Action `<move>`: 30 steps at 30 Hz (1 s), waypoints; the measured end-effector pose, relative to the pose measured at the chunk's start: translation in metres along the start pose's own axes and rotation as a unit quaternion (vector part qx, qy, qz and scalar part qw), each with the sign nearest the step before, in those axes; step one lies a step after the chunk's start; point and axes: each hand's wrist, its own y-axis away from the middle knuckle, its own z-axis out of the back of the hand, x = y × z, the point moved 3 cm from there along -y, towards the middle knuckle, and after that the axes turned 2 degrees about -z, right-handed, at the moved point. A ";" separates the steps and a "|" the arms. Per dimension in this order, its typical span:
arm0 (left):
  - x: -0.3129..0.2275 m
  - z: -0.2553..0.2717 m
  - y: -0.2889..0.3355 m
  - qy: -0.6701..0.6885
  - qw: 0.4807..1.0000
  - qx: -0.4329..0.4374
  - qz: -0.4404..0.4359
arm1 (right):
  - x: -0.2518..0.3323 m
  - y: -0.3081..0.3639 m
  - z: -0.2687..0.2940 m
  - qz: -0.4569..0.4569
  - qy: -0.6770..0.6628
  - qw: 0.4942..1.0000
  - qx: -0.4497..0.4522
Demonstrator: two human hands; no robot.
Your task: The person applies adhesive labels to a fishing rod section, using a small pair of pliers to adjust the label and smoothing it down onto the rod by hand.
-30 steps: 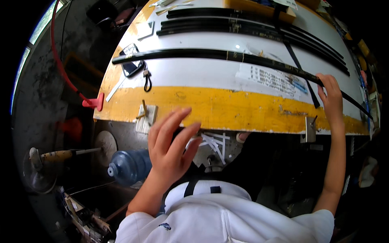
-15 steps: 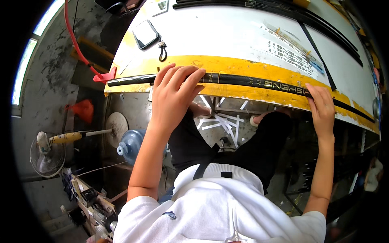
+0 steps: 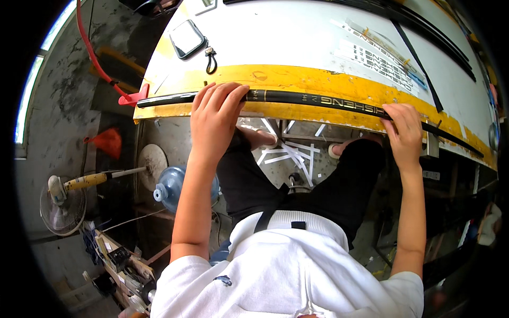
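A long black fishing rod section [image 3: 295, 97] with gold lettering and thin gold rings lies along the table's yellow front edge. My left hand [image 3: 213, 117] is closed over it near its thicker left part, fingers on top. Farther right, my right hand [image 3: 405, 131] grips the same rod by the end of the lettering, thumb below and fingers above. The rod's left tip rests by a red bracket [image 3: 137, 96] at the table corner. My palms hide parts of the rod.
On the white table [image 3: 275, 42] lie a black-rimmed case [image 3: 187, 40] with a cord, sheets of lettered decals [image 3: 374, 66] and several dark rods [image 3: 424, 33]. A metal clamp [image 3: 432, 144] sits under the right edge. Below are a blue water bottle [image 3: 172, 188], a fan [image 3: 61, 204] and white strips [image 3: 291, 153].
Both hands have moved left, and the rod's gold markings have shifted left with them. The metal clamp beneath the right edge now shows. The whole view has shifted slightly.
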 end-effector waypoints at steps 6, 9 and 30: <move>0.001 -0.003 0.000 -0.021 1.000 -0.021 -0.006 | 0.003 -0.001 0.001 -0.005 -0.021 1.000 0.004; 0.005 0.003 0.002 -0.034 0.999 -0.007 0.004 | -0.005 -0.013 0.017 0.011 0.012 1.000 -0.010; -0.053 0.027 0.040 0.092 0.994 -0.055 0.038 | -0.156 -0.053 -0.006 -0.281 -0.079 0.908 0.301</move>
